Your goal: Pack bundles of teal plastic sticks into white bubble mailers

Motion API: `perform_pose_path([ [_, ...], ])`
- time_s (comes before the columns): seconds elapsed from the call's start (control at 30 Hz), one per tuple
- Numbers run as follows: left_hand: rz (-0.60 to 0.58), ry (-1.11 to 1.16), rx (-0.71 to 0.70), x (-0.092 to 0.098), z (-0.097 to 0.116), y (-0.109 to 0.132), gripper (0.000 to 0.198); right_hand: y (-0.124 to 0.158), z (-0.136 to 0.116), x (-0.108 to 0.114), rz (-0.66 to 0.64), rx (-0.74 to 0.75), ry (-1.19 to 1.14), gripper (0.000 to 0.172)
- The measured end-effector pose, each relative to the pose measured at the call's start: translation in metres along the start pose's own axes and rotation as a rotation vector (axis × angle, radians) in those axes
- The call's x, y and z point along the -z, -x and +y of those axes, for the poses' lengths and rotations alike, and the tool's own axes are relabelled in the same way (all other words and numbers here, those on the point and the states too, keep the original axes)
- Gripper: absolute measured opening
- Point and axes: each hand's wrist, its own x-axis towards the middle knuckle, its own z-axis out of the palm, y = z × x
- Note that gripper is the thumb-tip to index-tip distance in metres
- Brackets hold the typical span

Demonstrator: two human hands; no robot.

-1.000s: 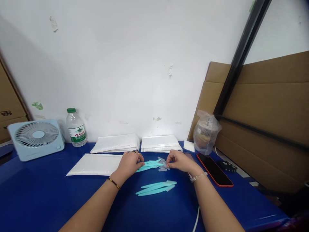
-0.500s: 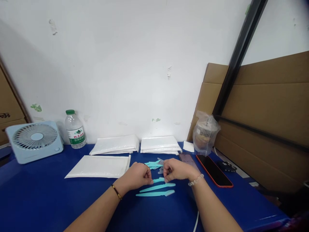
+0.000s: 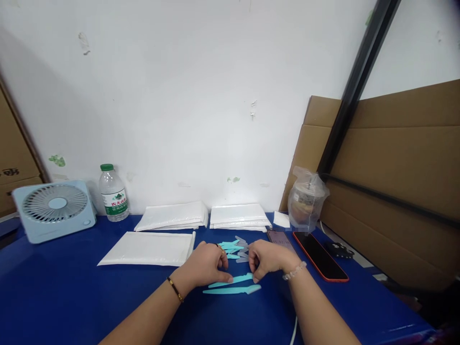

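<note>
Two turquoise eyebrow razors lie in front of me, one above the other. My left hand has its thumb and fingers closed on the middle of the upper razor. At that razor's head end, my right hand pinches with thumb and forefinger. The lower razor lies flat on the blue table, nearest me and untouched. Behind my hands is a loose pile of turquoise razors, with several clear plastic pieces at its right side. My fingers partly cover the pile and the upper razor.
White padded mailers lie to the left, and two stacks of them stand along the wall. Further left are a fan and a water bottle. On the right lie phones beside a bagged cup.
The razor that was between my fingers has left the row in front of me. Both hands have come slightly nearer and are now at the following razor.
</note>
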Motion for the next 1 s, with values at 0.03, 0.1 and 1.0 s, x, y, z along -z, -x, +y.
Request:
perform_pose_path([
  [0.03, -0.030, 0.001, 0.002, -0.002, 0.001, 0.000, 0.029, -0.001, -0.002, -0.001, 0.000, -0.006, 0.007, 0.019],
  [0.1, -0.050, -0.017, 0.022, -0.003, 0.002, -0.001, 0.019, -0.002, -0.004, -0.002, 0.045, 0.002, 0.021, 0.014],
  [1.0, -0.019, 0.339, 0.096, 0.003, -0.009, 0.002, 0.019, 0.009, -0.014, 0.009, 0.265, 0.165, -0.412, 0.036],
])
